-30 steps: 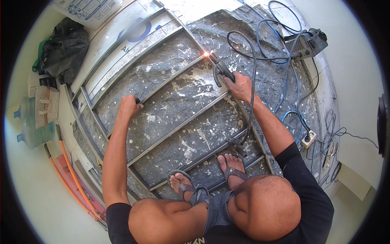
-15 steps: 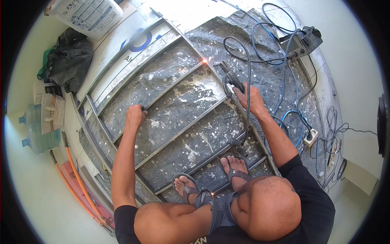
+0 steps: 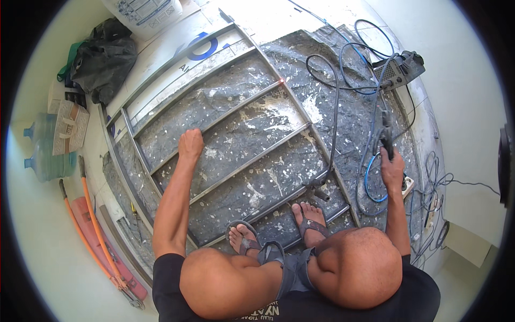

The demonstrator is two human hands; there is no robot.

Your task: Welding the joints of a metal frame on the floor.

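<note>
A welded metal frame [image 3: 249, 147] of square tubing with several crossbars lies in front of me. My left hand [image 3: 190, 144] is closed around one crossbar, left of the middle. At the far end of that bar, a small spot glows pinkish-red where it meets the side rail. Off to the right of the frame, my right hand [image 3: 392, 167] grips a black electrode holder [image 3: 386, 137], a little blurred and pointing away from me. A dark clamp [image 3: 317, 189] with a thick cable sits on a nearer crossbar, just beyond my sandalled feet.
A paint-spattered grey sheet [image 3: 236, 185] covers the floor. The welding machine [image 3: 398, 71] stands at the far right, with looped cables around it. A white socket block [image 3: 407, 186] lies near my right wrist. To the left are orange-handled bolt cutters [image 3: 96, 231], water jugs [image 3: 45, 163] and a black bag [image 3: 104, 56].
My right hand has swung right with the electrode holder, away from the frame's side rail. The bright glow at the joint has dimmed. My left hand stays on its crossbar; the view has shifted slightly.
</note>
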